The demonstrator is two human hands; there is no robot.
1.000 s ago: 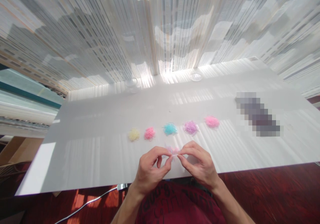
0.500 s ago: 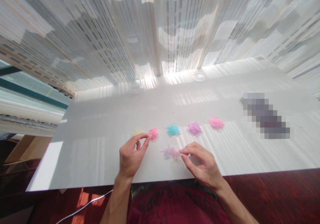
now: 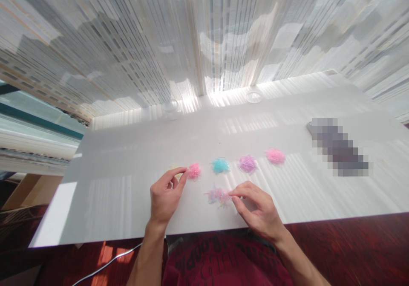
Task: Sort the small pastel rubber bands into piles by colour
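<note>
My left hand (image 3: 166,194) pinches thumb and forefinger together at the left edge of a bright pink pile (image 3: 194,171) of thin little strands. Partly behind its fingers lies a pale yellow pile (image 3: 174,167). My right hand (image 3: 255,207) is also pinched, its fingertips at the right side of a mixed pastel pile (image 3: 216,195). Anything between either set of fingertips is too small to make out. Farther back, a turquoise pile (image 3: 220,165), a purple pile (image 3: 247,163) and a light pink pile (image 3: 275,156) lie in a row.
The piles lie on a white table (image 3: 121,149). A clear round lid-like disc (image 3: 254,97) and a faint transparent object (image 3: 172,107) stand near the striped curtain (image 3: 191,43). A blurred-out object (image 3: 340,147) lies at right. A white cable (image 3: 108,264) runs below the front edge.
My left fingertips have drawn back slightly to the left from the bright pink pile. My right hand stays at the mixed pile. The view has shifted a little.
</note>
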